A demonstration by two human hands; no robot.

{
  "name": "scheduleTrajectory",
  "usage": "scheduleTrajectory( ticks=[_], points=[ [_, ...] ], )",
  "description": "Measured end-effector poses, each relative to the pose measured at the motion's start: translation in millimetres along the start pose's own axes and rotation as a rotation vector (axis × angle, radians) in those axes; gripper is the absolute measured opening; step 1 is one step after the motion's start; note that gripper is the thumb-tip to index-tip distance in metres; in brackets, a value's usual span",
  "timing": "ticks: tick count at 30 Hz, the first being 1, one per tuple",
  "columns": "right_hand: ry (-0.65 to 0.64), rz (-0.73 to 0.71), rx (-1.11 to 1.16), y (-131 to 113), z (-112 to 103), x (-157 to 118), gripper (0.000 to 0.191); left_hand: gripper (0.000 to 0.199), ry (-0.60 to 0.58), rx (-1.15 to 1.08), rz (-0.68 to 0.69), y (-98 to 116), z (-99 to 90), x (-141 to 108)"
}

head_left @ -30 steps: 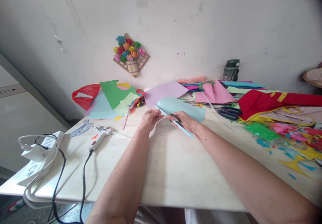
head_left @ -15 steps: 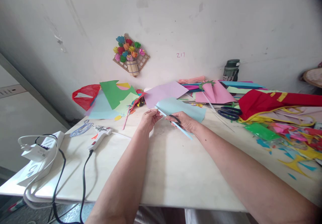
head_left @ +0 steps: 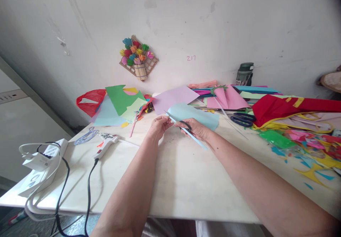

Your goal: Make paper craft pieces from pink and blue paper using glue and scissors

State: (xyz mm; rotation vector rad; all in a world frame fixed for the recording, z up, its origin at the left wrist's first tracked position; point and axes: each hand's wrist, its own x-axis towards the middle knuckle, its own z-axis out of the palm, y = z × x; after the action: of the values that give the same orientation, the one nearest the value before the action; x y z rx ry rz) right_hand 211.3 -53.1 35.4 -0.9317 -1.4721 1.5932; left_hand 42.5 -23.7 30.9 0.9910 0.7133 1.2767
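Observation:
My left hand [head_left: 160,126] is closed in a pinch on the upper end of a narrow light blue paper strip [head_left: 197,141], over the middle of the table. The strip slants down to the right, passing beside my right hand [head_left: 194,127]. That hand is wrapped round the black handles of a pair of scissors [head_left: 185,126]. Their thin blades point up and left, close to my left fingertips; whether the blades are apart is too small to tell. Just behind my hands lies a light blue paper sheet [head_left: 198,113].
A hot glue gun [head_left: 106,147] and a power strip [head_left: 62,146] with cables occupy the table's left side. Colored paper [head_left: 176,98] lines the back. Another pair of scissors [head_left: 243,119], red cloth [head_left: 277,109] and paper scraps [head_left: 310,169] are at the right.
Both hands have shifted very slightly to the right. The lower end of the strip has moved a little right and down.

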Motion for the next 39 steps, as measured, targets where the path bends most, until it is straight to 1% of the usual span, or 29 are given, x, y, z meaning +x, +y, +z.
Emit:
scheduleTrajectory(
  ticks=[7, 13, 17, 21, 27, 34, 36, 39],
  points=[
    [0.026, -0.013, 0.013, 9.4, -1.9, 7.6, 0.041, 0.011, -0.009, -0.007, 0.007, -1.4, -4.1, 3.3],
    [0.004, -0.003, 0.008, 5.1, 0.2, 3.4, 0.043, 0.012, -0.033, 0.0, -0.001, -1.1, -3.8, 2.5],
    [0.004, 0.006, 0.008, 0.8, 1.6, 0.1, 0.042, 0.012, -0.084, 0.015, -0.004, -1.5, -1.8, 0.5],
    [0.02, 0.0, -0.001, 1.5, 1.7, 0.8, 0.041, 0.011, -0.129, 0.007, 0.008, -2.7, -0.7, -0.4],
    [0.031, -0.02, 0.014, 7.9, 1.6, 6.4, 0.038, 0.012, -0.095, 0.005, 0.011, -3.7, -1.8, 0.6],
    [0.039, -0.043, -0.032, 11.5, 1.2, 9.3, 0.035, 0.01, -0.059, 0.001, 0.007, -4.4, -2.0, 1.7],
    [0.055, -0.045, -0.027, 11.1, 0.4, 9.3, 0.036, 0.009, -0.032, -0.013, 0.01, -3.7, -1.8, 1.7],
    [0.121, -0.038, -0.021, 9.6, -3.1, 8.5, 0.036, 0.005, 0.054, -0.054, 0.016, -1.4, -3.2, 2.2]
  ],
)
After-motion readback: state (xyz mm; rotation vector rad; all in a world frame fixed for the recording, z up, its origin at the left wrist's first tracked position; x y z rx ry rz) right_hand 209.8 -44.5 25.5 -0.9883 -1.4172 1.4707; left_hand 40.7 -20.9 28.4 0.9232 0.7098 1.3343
